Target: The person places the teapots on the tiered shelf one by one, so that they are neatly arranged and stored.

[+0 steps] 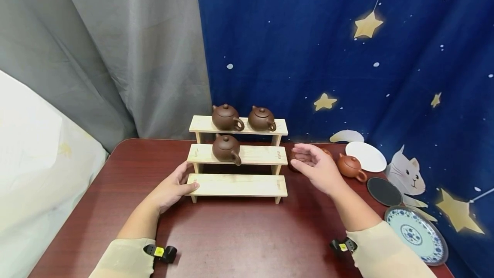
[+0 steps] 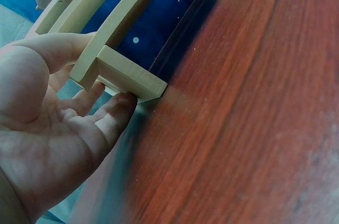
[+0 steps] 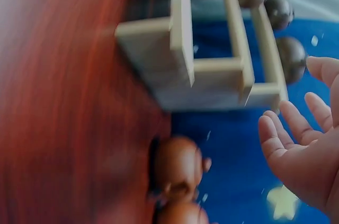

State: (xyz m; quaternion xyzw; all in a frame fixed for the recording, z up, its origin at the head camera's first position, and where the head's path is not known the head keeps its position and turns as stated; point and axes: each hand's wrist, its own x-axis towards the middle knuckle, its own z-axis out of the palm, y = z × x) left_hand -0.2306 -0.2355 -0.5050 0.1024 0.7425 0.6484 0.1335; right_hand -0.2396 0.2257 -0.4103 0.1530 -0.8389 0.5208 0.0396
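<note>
A three-step wooden display stand point(image 1: 239, 185) stands on the table. Two dark brown teapots, a left one point(image 1: 225, 118) and a right one point(image 1: 262, 119), sit on its top step. A third dark brown teapot point(image 1: 226, 148) is on the left half of the middle step. My left hand point(image 1: 175, 188) grips the left end of the lowest step, thumb on top and fingers at the side support point(image 2: 130, 75). Beside the stand's right end, my right hand point(image 1: 316, 167) is held up with relaxed fingers and holds nothing. It partly hides reddish-brown teapots point(image 3: 177, 166) in the head view.
Further right stands a reddish-brown teapot point(image 1: 350, 166). Along the right edge lie a white plate point(image 1: 365, 156), a dark round plate point(image 1: 384, 191) and a blue-patterned plate point(image 1: 416, 235). A blue starry curtain point(image 1: 270, 55) and a grey curtain point(image 1: 166, 55) hang behind the table.
</note>
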